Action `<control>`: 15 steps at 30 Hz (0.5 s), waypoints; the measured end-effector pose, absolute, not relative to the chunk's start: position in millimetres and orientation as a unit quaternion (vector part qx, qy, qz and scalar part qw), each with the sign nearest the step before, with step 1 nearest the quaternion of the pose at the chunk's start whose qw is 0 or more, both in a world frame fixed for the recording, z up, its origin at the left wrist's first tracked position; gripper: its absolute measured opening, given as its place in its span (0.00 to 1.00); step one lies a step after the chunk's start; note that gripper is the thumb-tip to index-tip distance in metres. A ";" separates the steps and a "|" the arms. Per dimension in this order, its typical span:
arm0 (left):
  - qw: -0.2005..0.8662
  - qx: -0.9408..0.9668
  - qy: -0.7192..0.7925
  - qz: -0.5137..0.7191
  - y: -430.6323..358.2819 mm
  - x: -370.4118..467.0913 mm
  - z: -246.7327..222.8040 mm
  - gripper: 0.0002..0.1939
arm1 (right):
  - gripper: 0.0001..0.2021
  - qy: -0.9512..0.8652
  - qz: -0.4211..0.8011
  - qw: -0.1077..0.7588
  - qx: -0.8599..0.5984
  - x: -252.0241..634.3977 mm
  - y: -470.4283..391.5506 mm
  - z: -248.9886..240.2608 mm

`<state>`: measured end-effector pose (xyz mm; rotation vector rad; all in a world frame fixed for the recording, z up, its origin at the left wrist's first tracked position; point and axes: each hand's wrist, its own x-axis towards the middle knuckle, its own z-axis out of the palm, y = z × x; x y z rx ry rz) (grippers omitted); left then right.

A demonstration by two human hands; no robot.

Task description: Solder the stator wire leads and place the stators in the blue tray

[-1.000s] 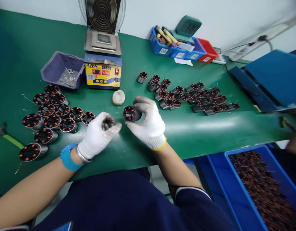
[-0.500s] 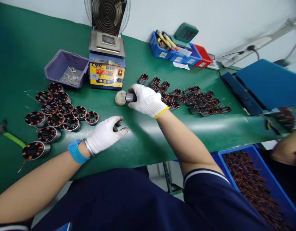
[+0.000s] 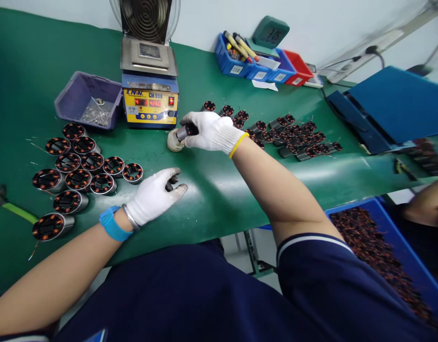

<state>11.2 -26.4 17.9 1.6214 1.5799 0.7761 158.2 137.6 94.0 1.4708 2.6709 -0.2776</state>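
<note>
My right hand [image 3: 217, 134], in a white glove with a yellow cuff, grips a motor stator [image 3: 183, 132], a short metal cylinder. The stator is tilted, its far end at the mouth of a small round cream-coloured pot [image 3: 173, 144]. Whether that end touches what is inside, I cannot tell. My left hand [image 3: 153, 195], also gloved and dark at the fingertips, is low over the green table with thumb and fingers apart, holding nothing visible. Nearest to it is a stator with copper windings [image 3: 133, 173], at the edge of a group of several standing stators.
Behind the pot stands a yellow-and-blue solder pot unit [image 3: 150, 107], a fan above it. A purple bin [image 3: 88, 102] with metal scraps sits beside it. More stators [image 3: 293, 135] cluster right. Green-handled pliers [image 3: 19, 213] lie far left. A person's arm [image 3: 427, 202] shows at right.
My right hand has tipped the stator more steeply against the round pot. The left hand keeps its pose. The whole view has shifted slightly.
</note>
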 end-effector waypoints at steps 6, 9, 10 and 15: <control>0.368 0.632 0.609 0.306 -27.1 10.3 16.3 0.30 | 0.29 0.888 -0.037 -0.023 0.459 173.6 127.3 98.0; 0.366 0.634 0.609 0.304 -27.1 10.0 17.1 0.30 | 0.25 0.905 0.029 0.003 0.423 177.4 117.4 101.1; 0.365 0.635 0.610 0.303 -26.9 10.0 17.6 0.30 | 0.23 0.911 0.047 0.022 0.408 176.6 114.5 101.4; 0.362 0.632 0.615 0.301 -25.5 10.8 20.8 0.30 | 0.21 0.913 0.084 0.105 0.385 163.4 105.3 100.0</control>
